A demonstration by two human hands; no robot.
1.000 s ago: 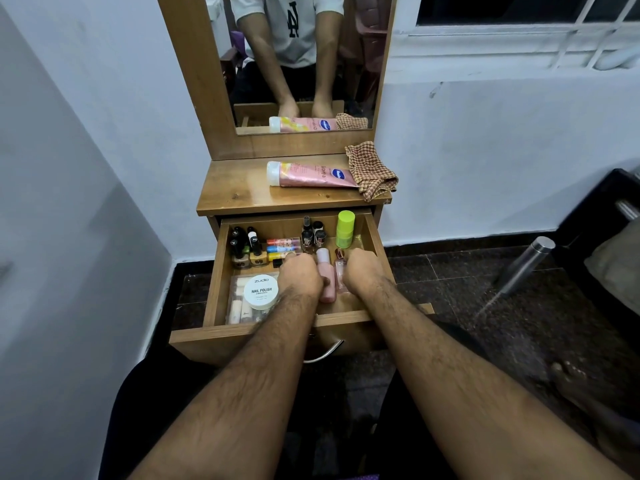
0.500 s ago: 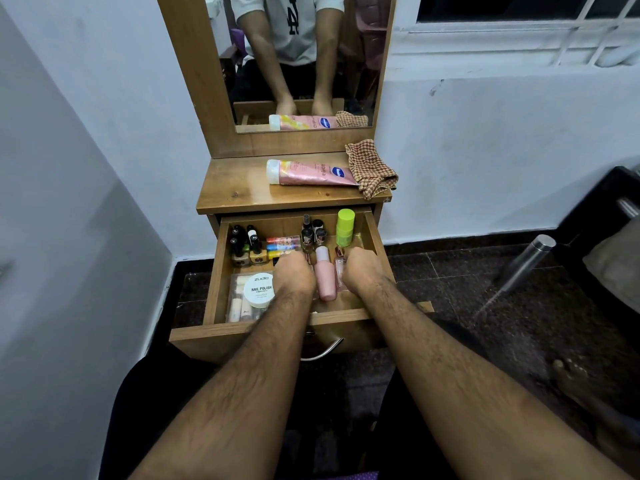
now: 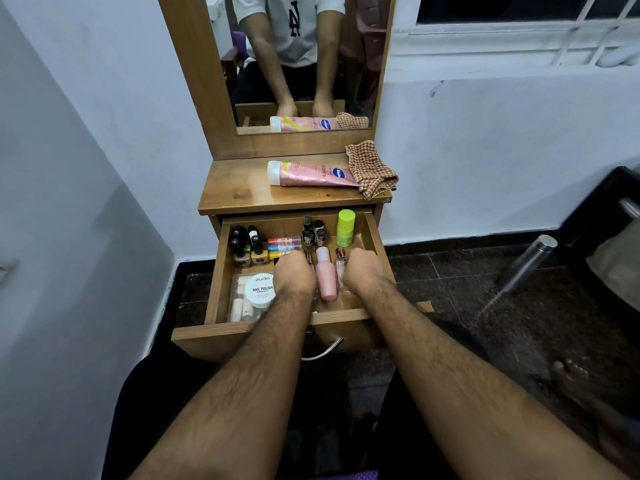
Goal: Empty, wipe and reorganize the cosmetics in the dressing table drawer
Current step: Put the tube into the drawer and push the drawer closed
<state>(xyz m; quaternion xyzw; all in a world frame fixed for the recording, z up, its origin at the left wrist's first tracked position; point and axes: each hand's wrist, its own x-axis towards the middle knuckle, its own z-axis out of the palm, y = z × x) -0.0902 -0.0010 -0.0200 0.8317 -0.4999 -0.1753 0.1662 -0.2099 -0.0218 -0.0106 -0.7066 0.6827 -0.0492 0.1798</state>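
Note:
The wooden drawer (image 3: 216, 271) is pulled out and holds many cosmetics. Both my hands reach down into its middle, and their fingers are hidden behind the knuckles. My left hand (image 3: 294, 276) sits just left of a pink bottle (image 3: 326, 277) lying on the drawer floor. My right hand (image 3: 363, 271) is to that bottle's right, against a small clear bottle with a rose-gold cap (image 3: 340, 263). A white nail polish remover tub (image 3: 259, 291) lies at the front left. Nail polish bottles (image 3: 246, 244) stand at the back left. A lime-green bottle (image 3: 345, 228) stands at the back right.
On the tabletop (image 3: 235, 188) lie a pink cream tube (image 3: 308, 174) and a checked cloth (image 3: 372, 169) below the mirror (image 3: 304, 64). Coloured small tubes (image 3: 284, 244) and dark bottles (image 3: 313, 232) stand at the drawer's back. A steel flask (image 3: 526, 263) lies on the dark floor, right.
My left hand has shifted a little to the left, off the pink bottle, which now shows along its whole length. My right hand has hardly moved.

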